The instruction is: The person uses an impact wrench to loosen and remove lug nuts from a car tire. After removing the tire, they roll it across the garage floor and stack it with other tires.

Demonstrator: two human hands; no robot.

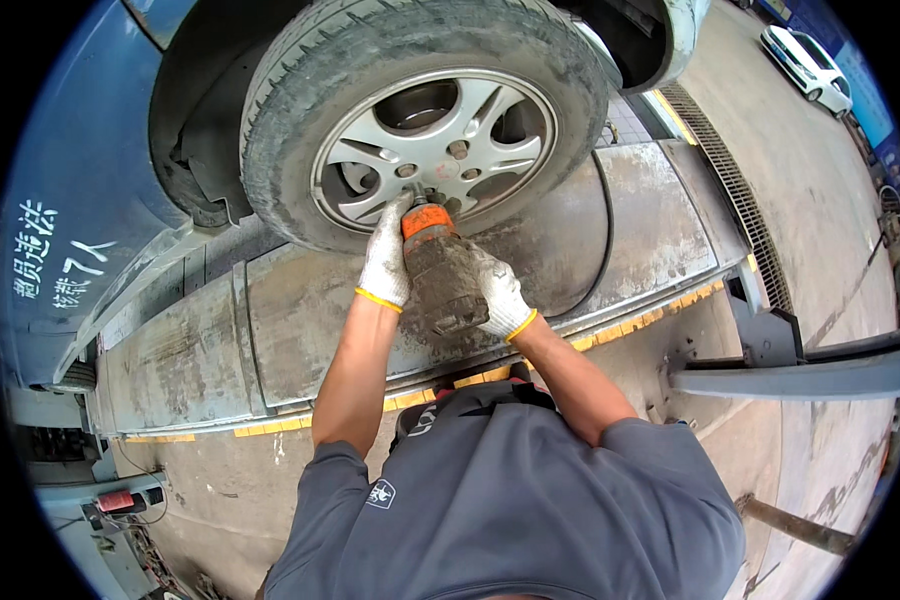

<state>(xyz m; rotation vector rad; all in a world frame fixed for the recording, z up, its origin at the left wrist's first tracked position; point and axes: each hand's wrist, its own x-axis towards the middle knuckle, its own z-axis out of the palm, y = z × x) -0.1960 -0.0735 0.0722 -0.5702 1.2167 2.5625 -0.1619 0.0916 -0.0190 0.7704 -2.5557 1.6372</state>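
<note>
Both my hands wear white knit gloves with yellow cuffs. My left hand (pixel 386 256) is closed along the left side of a worn, dirty impact wrench (pixel 442 280) with an orange front, its fingers up near the nose. From the other side my right hand (pixel 500 292) grips the tool; its fingers are mostly hidden behind the body. The wrench's nose points at the lower part of the hub of a silver alloy wheel (pixel 448 130), among the lug nuts. Whether the socket sits on a nut I cannot tell. A dusty black tyre (pixel 300 130) surrounds the wheel.
The wheel belongs to a blue vehicle (pixel 90 170), above a worn metal lift platform (pixel 320 330) with a yellow-marked edge. A black hose (pixel 611 220) curves across the platform. Right of it are a floor grating (pixel 720 180) and a grey metal beam (pixel 800 381). A white car (pixel 806 66) stands far right.
</note>
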